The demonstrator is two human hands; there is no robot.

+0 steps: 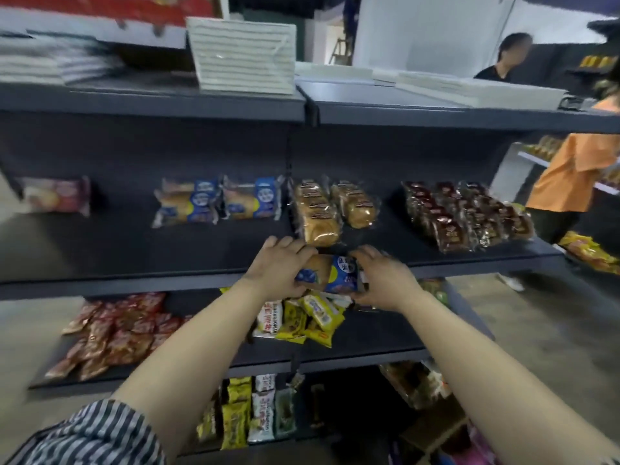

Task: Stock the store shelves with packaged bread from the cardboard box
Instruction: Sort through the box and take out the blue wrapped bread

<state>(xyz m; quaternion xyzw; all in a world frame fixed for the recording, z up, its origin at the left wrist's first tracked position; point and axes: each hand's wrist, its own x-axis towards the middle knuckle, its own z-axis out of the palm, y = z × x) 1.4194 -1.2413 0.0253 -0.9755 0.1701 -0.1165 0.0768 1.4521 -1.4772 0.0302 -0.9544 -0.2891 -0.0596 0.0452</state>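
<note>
Both my hands hold one blue-and-yellow bread packet [330,272] in front of the middle shelf's edge [134,285]. My left hand [280,268] grips its left end and my right hand [385,280] grips its right end. On that dark shelf sit matching blue bread packets [218,203], clear-wrapped golden buns [330,209], dark brown wrapped cakes [466,213] and a pink packet [55,195] at the far left. A cardboard box [432,427] shows at the lower right, partly hidden by my right arm.
White boxes [241,58] sit on the top shelf. Red snack packs [114,333] and yellow packets [308,318] lie on the lower shelf. A person in an orange shirt [577,169] stands at the right end of the shelving; another person [510,58] is behind.
</note>
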